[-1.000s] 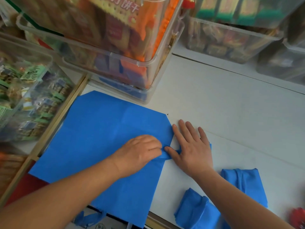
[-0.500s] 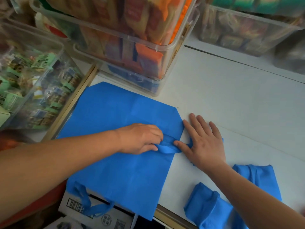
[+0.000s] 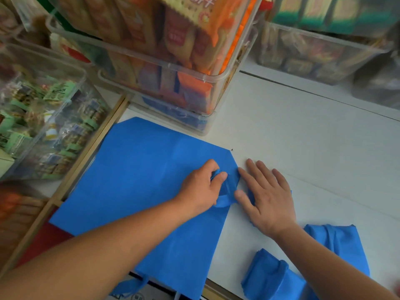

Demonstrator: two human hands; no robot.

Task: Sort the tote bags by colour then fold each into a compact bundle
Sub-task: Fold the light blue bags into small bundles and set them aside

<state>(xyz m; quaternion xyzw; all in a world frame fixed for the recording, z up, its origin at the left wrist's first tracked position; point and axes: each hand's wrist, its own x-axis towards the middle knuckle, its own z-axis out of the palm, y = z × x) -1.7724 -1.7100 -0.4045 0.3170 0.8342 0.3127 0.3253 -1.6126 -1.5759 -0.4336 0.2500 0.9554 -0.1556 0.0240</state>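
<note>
1. On the white tabletop (image 3: 303, 137), a blue tote bag (image 3: 140, 187) lies spread flat, and its left and near edges reach past the table's wooden trim.
2. The fabric is matte and smooth, faint crease lines cross it, and its far right corner slants.
3. The left hand (image 3: 201, 189) rests on the bag's right edge, fingers curled and thumb pinching a bunched handle strap (image 3: 225, 191).
4. The right hand (image 3: 266, 198) lies flat just beside it, fingers straight and slightly apart, with the thumb touching the strap.
5. A second handle loop (image 3: 127, 286) hangs below the bag's near edge.
6. Two folded blue bundles (image 3: 266, 276) sit near the right forearm.
7. Clear bins (image 3: 173, 68) of packaged snacks stand along the far side.
</note>
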